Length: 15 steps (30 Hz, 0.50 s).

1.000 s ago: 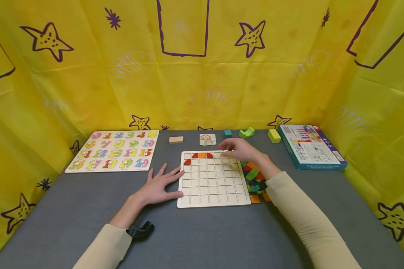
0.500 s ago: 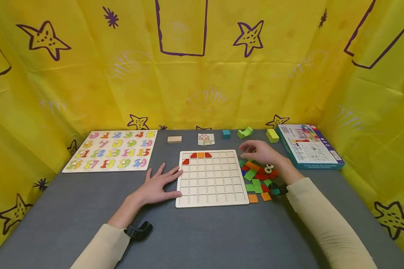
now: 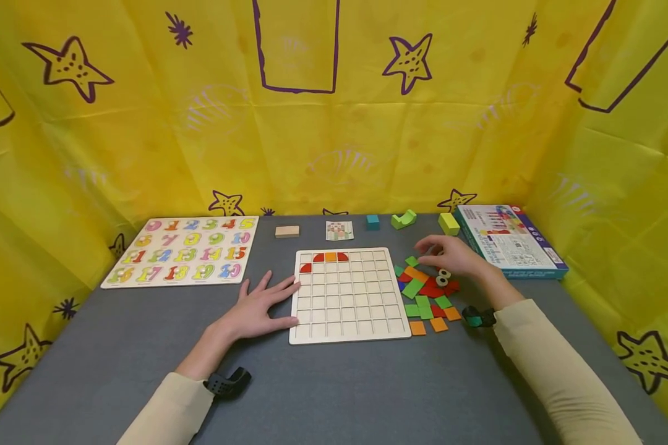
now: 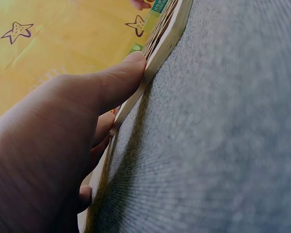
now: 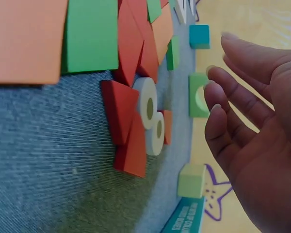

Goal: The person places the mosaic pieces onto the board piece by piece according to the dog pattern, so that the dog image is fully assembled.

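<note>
Tiles [image 3: 425, 293] lie heaped on the worktop [image 3: 334, 383] just right of the grid board [image 3: 349, 296]. Right hand [image 3: 451, 256] hovers over the heap, fingers loose, holding nothing. Left hand [image 3: 256, 312] lies flat, fingertips against the board's left edge, likely steadying it.

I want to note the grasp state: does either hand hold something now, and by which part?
Nothing is held. The left hand lies flat, its fingers touching the grid board's left edge. The right hand hovers open over the coloured tiles.
</note>
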### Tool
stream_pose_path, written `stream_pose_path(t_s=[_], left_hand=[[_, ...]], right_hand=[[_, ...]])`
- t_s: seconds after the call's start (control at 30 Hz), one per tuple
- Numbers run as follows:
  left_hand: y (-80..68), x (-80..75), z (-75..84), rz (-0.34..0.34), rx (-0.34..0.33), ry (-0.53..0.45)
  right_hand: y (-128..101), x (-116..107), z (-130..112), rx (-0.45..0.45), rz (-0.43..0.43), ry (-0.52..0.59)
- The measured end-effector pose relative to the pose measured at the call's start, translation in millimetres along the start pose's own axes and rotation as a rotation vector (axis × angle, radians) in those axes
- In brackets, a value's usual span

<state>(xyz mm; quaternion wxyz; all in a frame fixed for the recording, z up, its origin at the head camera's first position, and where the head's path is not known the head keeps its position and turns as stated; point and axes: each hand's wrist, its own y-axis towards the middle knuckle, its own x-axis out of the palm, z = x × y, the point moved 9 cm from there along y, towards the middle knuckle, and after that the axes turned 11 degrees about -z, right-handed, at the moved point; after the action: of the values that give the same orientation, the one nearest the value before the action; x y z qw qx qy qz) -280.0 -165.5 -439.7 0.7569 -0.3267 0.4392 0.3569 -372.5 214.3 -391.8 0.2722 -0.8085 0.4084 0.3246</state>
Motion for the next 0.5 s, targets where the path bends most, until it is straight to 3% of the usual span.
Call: stream_pose_path(t_s=[0.5], left_hand=[[-2.2,-4.2,1.6,0.013,0.017,-0.015]], right_hand=[[20.7,14.6,2.9,0.002,-0.044,-0.071]])
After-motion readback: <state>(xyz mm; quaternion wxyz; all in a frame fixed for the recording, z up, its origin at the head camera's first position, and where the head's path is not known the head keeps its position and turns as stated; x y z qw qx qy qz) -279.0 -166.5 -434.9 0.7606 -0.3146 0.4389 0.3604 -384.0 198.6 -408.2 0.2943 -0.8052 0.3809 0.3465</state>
